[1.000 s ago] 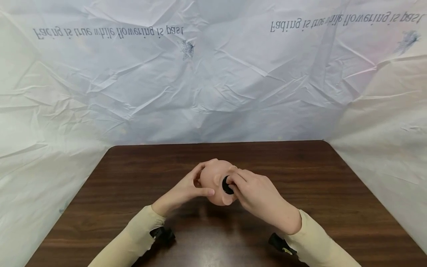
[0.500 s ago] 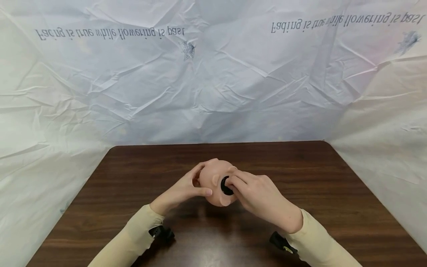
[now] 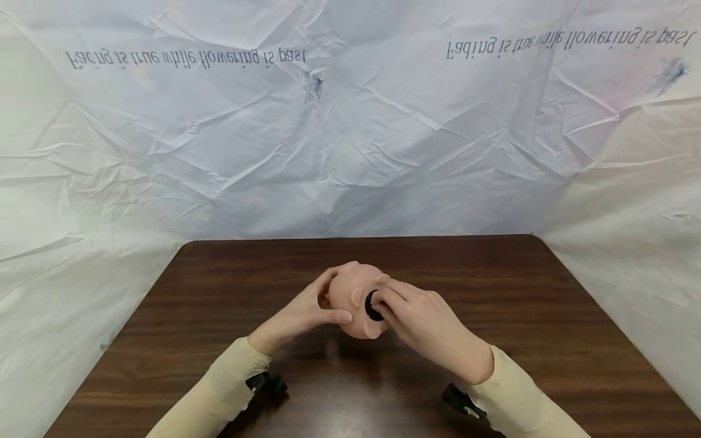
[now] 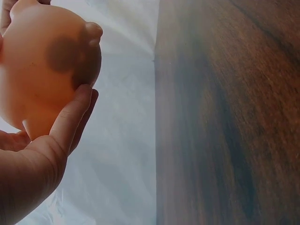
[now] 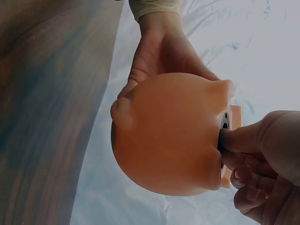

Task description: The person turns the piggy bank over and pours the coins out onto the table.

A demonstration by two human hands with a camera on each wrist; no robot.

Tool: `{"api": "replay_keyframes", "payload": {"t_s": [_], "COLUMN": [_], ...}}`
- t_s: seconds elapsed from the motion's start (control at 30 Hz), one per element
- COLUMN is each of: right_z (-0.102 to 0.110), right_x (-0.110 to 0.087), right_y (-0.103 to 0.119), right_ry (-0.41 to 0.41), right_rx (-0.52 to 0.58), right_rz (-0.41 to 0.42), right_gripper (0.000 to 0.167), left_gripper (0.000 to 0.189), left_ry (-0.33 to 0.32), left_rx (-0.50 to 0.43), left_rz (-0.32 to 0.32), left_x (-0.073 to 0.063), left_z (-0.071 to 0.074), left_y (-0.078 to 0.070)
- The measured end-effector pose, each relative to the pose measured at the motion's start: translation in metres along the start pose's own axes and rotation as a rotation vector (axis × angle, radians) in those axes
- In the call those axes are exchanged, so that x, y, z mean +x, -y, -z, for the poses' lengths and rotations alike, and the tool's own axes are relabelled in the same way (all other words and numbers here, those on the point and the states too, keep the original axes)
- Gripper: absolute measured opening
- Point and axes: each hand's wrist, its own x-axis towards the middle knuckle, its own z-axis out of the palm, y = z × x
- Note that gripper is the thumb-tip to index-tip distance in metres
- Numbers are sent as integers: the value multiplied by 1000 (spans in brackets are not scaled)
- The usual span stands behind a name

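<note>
Spanning the near half of the scene, the table (image 3: 493, 267) lies beneath the pig (image 3: 347, 289), which the left hand (image 3: 298, 313) clasps from the left, its black plug (image 3: 370, 310) facing right. Nearer that plug, the right hand (image 3: 427, 322) pinches it, though the exact hold is partly hidden.

The table (image 3: 531, 304) was dark brown, wood-grained; over it, the pig (image 3: 346, 292) was pink, its disc (image 3: 370, 312) black; behind the table, the sheet (image 3: 361, 146) was white with grey lettering (image 3: 186, 58).
</note>
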Motion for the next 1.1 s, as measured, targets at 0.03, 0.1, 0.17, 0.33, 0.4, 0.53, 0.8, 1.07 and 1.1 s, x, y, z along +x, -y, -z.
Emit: {"api": "replay_keyframes", "payload": {"t_s": [0.03,0.1,0.17,0.33,0.4,0.53,0.8,1.07,1.1], "right_z": [0,-1,0,1,2,6,28,44,44], "right_x": [0,0,-1,-2,-2,-2,2,6,7], "right_y": [0,0,1,1,1,1,2,8,8], "right_ry": [0,-3,-8,-11,-15,-50,-137,-253,-258], "right_rx": [0,2,6,5,2,27,58,23,26], "right_rz": [-1,-5,-3,3,5,3,-29,31,34], "right_gripper": [24,24,21,9,13,22,27,30,29], "left_gripper": [81,81,81,81,81,82,82,81,81], "left_ry": [0,4,11,20,9,-15,-23,-33,-34], "left_rx": [0,-6,-12,-16,-6,21,34,52,56], "left_rz": [0,-5,-8,-10,-3,13,20,12,12], "left_x": [0,0,-1,-1,-1,0,0,0,0], "left_z": [0,0,0,0,0,1,2,1,1], "left_y": [0,0,0,0,-1,0,4,4,4]}}
